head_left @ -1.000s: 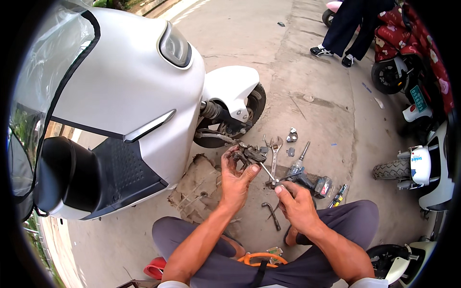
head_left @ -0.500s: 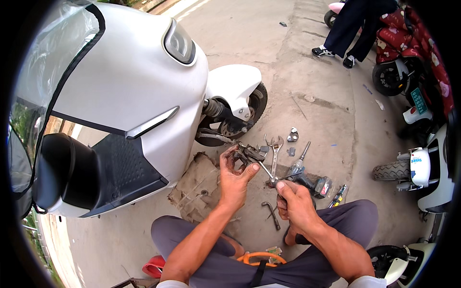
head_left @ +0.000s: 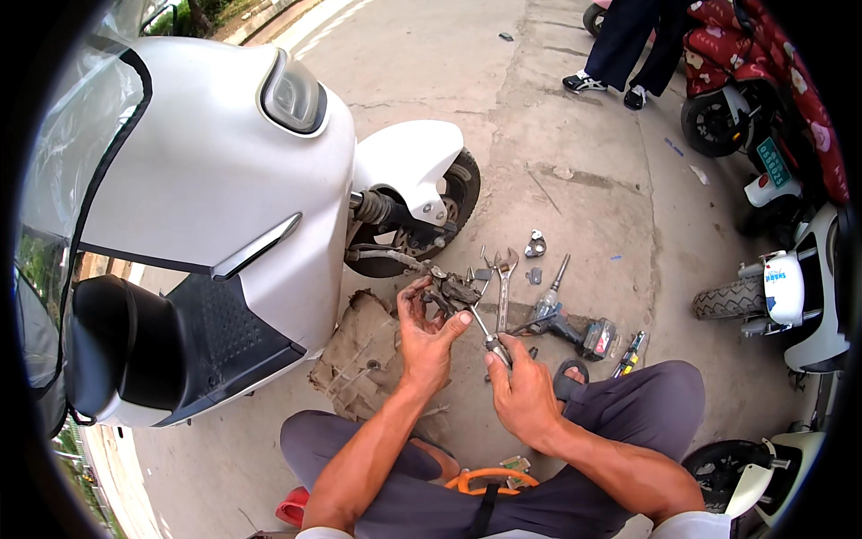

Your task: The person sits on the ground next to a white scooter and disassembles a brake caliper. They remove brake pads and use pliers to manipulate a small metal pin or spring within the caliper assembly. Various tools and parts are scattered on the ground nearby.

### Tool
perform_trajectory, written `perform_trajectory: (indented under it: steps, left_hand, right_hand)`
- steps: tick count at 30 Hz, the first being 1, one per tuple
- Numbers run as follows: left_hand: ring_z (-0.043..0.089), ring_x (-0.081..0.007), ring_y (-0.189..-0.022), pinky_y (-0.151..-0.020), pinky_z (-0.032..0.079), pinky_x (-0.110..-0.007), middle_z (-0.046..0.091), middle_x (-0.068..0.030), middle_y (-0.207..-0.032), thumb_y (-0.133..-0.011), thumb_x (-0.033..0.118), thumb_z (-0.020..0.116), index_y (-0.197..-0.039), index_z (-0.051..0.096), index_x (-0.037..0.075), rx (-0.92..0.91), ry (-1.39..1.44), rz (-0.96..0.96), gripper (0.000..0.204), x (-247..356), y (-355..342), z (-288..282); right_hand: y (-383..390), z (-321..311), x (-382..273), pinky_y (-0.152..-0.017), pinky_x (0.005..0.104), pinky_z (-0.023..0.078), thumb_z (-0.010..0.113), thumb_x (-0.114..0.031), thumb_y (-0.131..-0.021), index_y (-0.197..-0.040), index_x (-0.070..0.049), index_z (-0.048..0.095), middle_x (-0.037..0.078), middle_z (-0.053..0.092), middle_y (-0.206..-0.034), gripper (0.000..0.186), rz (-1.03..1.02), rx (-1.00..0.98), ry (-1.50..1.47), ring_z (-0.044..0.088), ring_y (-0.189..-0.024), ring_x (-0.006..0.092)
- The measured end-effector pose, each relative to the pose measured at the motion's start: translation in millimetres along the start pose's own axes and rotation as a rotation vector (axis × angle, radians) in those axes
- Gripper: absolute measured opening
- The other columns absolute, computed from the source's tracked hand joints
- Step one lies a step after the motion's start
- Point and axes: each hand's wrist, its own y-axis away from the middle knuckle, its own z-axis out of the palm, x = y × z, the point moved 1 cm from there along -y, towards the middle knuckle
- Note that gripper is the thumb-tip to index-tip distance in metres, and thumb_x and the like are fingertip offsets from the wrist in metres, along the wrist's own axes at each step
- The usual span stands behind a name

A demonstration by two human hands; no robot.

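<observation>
My left hand (head_left: pixel 424 346) grips a grimy dark metal caliper-like part (head_left: pixel 452 289) at the end of a cable by the white scooter's front wheel (head_left: pixel 458 193). My right hand (head_left: pixel 523 391) is closed round a silver-handled tool (head_left: pixel 496 349), whose thin shaft reaches into that part. Beside them on the concrete lie an open-end wrench (head_left: pixel 505 296), a cordless impact driver (head_left: pixel 566 323) with a long socket, a small silver part (head_left: pixel 535 242), a dark flat piece (head_left: pixel 535 275) and a yellow-black tool (head_left: pixel 632 353).
The white scooter (head_left: pixel 215 144) fills the left, over dirty cardboard (head_left: pixel 359 364). Other scooters (head_left: pixel 781 287) line the right, one under a red cover (head_left: pixel 804 99). A person's legs (head_left: pixel 620 45) stand at the upper right. An orange object (head_left: pixel 476 476) sits between my knees.
My right hand has shifted left and changed its grip on the tool, whose handle now points downward along my thumb. My left hand still holds the part. The whole view has shifted slightly.
</observation>
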Motion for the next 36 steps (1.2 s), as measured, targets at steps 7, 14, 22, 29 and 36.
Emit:
perform_trajectory:
  steps: [7,14,22,29,36]
  left_hand:
    - [0.055,-0.0217,-0.12,-0.099,0.054,-0.039,0.044,-0.0093,-0.134,-0.082,-0.001,0.08,-0.135,0.038,0.008,-0.009,0.15,-0.056,0.068,18,1,5]
    - [0.058,-0.0244,-0.117,-0.099,0.056,-0.043,0.047,-0.0079,-0.131,-0.083,-0.004,0.077,-0.135,0.038,0.011,-0.028,0.265,-0.118,0.067,26,1,6]
    - [0.058,-0.0252,-0.119,-0.1,0.056,-0.045,0.046,-0.0083,-0.134,-0.083,-0.003,0.077,-0.136,0.037,0.011,-0.04,0.249,-0.103,0.067,25,2,6]
    - [0.058,-0.0259,-0.119,-0.1,0.056,-0.046,0.046,-0.0091,-0.135,-0.085,-0.001,0.076,-0.138,0.037,0.011,-0.055,0.324,-0.16,0.067,33,-2,4]
    - [0.058,-0.0255,-0.119,-0.096,0.057,-0.043,0.046,-0.0098,-0.135,-0.085,-0.001,0.077,-0.138,0.038,0.01,0.0,0.224,-0.171,0.066,31,-1,5]
  right_hand:
    - [-5,3,9,-0.059,0.0479,0.049,0.057,-0.023,-0.101,-0.126,0.006,0.053,0.023,0.065,-0.071,0.038,-0.114,0.025,-0.038,0.066,-0.063,0.0405]
    - [-6,4,19,-0.054,0.0316,0.043,0.059,-0.029,-0.102,-0.128,0.003,0.056,0.004,0.056,-0.067,0.041,0.231,-0.221,-0.711,0.053,-0.056,0.015]
    - [5,14,9,-0.062,0.0424,0.048,0.057,-0.024,-0.102,-0.125,0.006,0.056,0.024,0.062,-0.073,0.038,-0.109,0.062,-0.12,0.066,-0.064,0.0341]
    - [-4,11,13,-0.049,0.0279,0.038,0.056,-0.028,-0.104,-0.128,0.005,0.055,0.0,0.054,-0.064,0.04,0.195,-0.176,-0.752,0.05,-0.055,0.0084]
    - [-9,4,11,-0.047,0.0251,0.03,0.052,-0.03,-0.106,-0.124,-0.001,0.057,0.0,0.045,-0.064,0.035,0.427,-0.301,-1.047,0.037,-0.051,0.0081]
